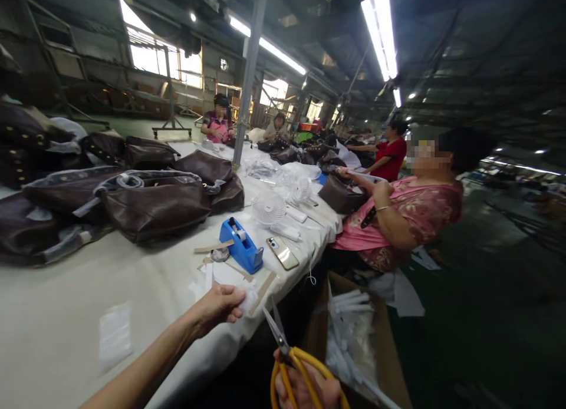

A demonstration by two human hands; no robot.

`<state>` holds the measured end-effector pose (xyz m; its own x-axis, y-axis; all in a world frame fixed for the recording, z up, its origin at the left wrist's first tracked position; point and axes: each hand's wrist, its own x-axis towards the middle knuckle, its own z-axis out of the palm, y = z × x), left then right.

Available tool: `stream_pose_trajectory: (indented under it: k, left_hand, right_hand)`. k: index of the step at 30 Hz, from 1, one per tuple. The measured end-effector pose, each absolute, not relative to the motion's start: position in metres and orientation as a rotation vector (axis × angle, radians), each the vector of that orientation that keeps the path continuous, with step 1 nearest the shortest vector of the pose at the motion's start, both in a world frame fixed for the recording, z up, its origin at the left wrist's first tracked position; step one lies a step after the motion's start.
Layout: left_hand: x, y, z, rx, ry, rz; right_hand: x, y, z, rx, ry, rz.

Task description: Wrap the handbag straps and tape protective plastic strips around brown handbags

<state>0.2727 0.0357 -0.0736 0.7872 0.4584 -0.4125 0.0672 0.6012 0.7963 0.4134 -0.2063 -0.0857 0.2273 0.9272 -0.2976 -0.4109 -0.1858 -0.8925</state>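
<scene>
My left hand (223, 304) is closed in a pinch over the table's front edge. Between its thumb and fingers is a small whitish, see-through piece of plastic (250, 299). Yellow-handled scissors (297, 362) are in my right hand (309, 388), lower and further right; their blades stand a little apart and point up towards the left hand, not touching the plastic. Just beyond the left hand lie white paper pieces (227, 274) and brown card strips. A blue tape dispenser (242, 247) stands behind them, with a phone (283, 253) to its right.
Dark brown bags (154, 205) with plastic-wrapped straps are heaped on the left of the table (66, 303). A white fan (268, 207) lies near the middle. A cardboard box (389, 350) of plastic wrapping is below the edge. A co-worker in pink (398, 214) sits at right.
</scene>
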Motion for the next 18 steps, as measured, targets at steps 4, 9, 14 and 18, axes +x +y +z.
stream_pose_trajectory:
  k: [4,9,14,18]
  left_hand:
    - [0.274,0.031,-0.072,0.960,0.656,0.240]
    - [0.273,0.027,-0.070,0.987,0.652,0.244]
    - [0.272,0.025,-0.070,1.000,0.644,0.229]
    - [0.270,0.025,-0.073,1.014,0.625,0.205]
  right_hand:
    - [0.413,-0.205,-0.089,-1.084,-0.611,1.382]
    - [0.412,-0.198,-0.081,-0.971,-0.633,1.434]
    - [0.411,-0.197,-0.063,-0.942,-0.614,1.447]
    - [0.408,-0.192,-0.056,-0.947,-0.595,1.463]
